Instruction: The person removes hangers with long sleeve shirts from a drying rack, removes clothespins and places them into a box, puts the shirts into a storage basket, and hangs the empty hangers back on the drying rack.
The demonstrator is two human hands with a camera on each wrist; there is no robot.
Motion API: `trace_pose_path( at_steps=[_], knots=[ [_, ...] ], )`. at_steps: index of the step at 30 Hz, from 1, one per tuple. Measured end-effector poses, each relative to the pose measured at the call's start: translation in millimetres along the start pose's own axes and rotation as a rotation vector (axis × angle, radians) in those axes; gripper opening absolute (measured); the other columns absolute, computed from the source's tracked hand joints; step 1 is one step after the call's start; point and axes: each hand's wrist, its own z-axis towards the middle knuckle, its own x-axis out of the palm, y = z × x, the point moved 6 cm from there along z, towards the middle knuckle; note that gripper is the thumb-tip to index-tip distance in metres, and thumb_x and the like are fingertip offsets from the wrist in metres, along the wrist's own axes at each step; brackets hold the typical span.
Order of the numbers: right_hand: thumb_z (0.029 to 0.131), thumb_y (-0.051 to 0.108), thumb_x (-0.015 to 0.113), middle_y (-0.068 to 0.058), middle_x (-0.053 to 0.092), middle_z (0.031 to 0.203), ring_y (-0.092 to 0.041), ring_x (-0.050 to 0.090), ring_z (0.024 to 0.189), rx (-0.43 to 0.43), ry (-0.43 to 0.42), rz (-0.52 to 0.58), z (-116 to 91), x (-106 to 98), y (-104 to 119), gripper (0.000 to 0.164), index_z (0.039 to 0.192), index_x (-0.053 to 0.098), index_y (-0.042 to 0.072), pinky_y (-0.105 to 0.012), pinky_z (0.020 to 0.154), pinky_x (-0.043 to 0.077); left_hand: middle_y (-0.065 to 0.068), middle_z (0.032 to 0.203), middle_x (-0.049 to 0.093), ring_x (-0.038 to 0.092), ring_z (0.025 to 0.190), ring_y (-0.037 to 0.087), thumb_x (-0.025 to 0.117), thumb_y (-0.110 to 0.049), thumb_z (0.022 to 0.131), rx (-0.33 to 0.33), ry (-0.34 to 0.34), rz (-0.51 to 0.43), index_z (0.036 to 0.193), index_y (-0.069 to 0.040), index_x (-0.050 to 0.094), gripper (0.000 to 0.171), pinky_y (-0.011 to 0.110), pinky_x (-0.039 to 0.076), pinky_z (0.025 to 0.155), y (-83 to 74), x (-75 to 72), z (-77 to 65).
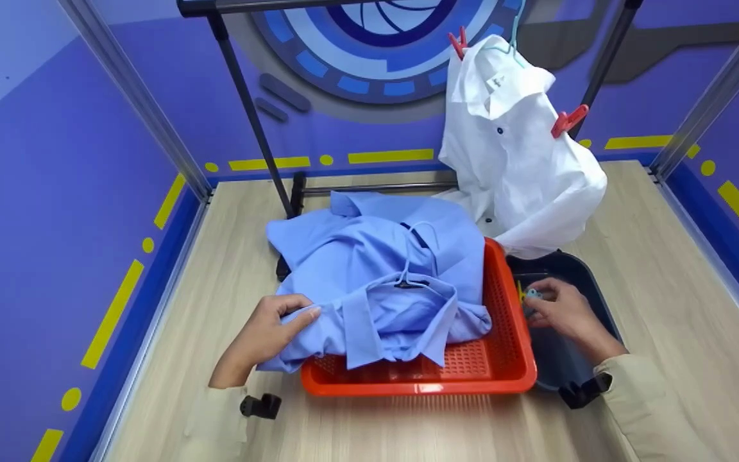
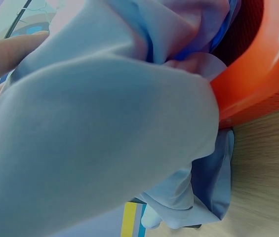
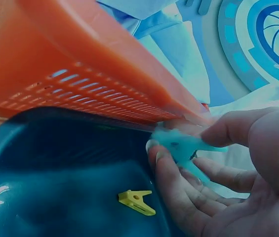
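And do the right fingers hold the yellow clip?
No, the right fingers pinch the blue clip, while the yellow clip lies in the bin.

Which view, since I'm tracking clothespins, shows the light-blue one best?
The right wrist view: the light-blue clothespin appears large there, though the right hand covers parts of it. The head view shows only a small bit of it in that hand; the left wrist view shows none.

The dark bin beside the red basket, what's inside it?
I see a yellow clothespin in the dark bin. The right hand pinches a light blue clothespin there. That hand covers part of the bin, so anything behind it can't be seen.
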Motion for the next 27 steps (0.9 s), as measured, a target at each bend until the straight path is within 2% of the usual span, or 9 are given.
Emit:
trace_pose_path(
  at_steps=[5, 11, 15, 18, 27],
  knots=[
    [0.091, 0.012, 0.060, -0.019, 0.065, 0.098, -0.011, 0.066, 0.068, 0.008, -0.015, -0.048, 2, 0, -3, 0.038, 0.120, 0.050, -0.010, -0.025, 0.064, 0.057, 0.000, 0.074, 0.060, 0.048, 0.066, 0.004, 0.064, -0.016, 0.093, 0.001, -0.006, -0.003, 0.081, -0.010, 0.068, 0.015, 0.019, 0.039, 0.063, 16.7, 1.6, 2.2],
    [0.090, 0.016, 0.061, -0.014, 0.066, 0.085, -0.010, 0.062, 0.062, 0.091, 0.001, -0.200, 2, -2, -11, 0.035, 0.115, 0.054, -0.007, -0.026, 0.057, 0.053, -0.001, 0.076, 0.062, 0.050, 0.067, 0.005, 0.064, -0.021, 0.093, 0.002, -0.004, -0.019, 0.082, -0.013, 0.069, 0.014, 0.019, 0.040, 0.064, 19.0, 1.4, 2.2],
    [0.090, 0.017, 0.060, -0.013, 0.064, 0.086, -0.012, 0.060, 0.064, 0.128, 0.027, -0.244, 1, -1, -15, 0.033, 0.114, 0.054, -0.005, -0.027, 0.058, 0.051, 0.003, 0.076, 0.062, 0.049, 0.067, 0.005, 0.064, -0.013, 0.093, -0.020, -0.005, -0.003, 0.082, -0.007, 0.069, 0.014, 0.019, 0.039, 0.065, 1.9, -0.3, -0.4],
    [0.091, 0.016, 0.060, -0.013, 0.063, 0.086, -0.013, 0.060, 0.065, 0.124, 0.026, -0.254, 1, 0, -17, 0.032, 0.114, 0.054, -0.005, -0.028, 0.058, 0.050, 0.006, 0.075, 0.062, 0.049, 0.067, 0.005, 0.063, -0.009, 0.092, -0.025, -0.001, 0.002, 0.081, -0.003, 0.068, 0.014, 0.019, 0.039, 0.065, -11.9, -1.6, -2.3],
    [0.089, 0.010, 0.059, -0.018, 0.065, 0.091, -0.013, 0.062, 0.065, 0.093, 0.011, -0.265, 0, -4, -23, 0.034, 0.117, 0.052, -0.007, -0.029, 0.059, 0.051, 0.006, 0.075, 0.062, 0.049, 0.066, 0.003, 0.063, -0.008, 0.092, -0.001, -0.005, -0.007, 0.081, -0.002, 0.068, 0.014, 0.018, 0.039, 0.065, -13.2, -2.3, -2.8]
  ],
)
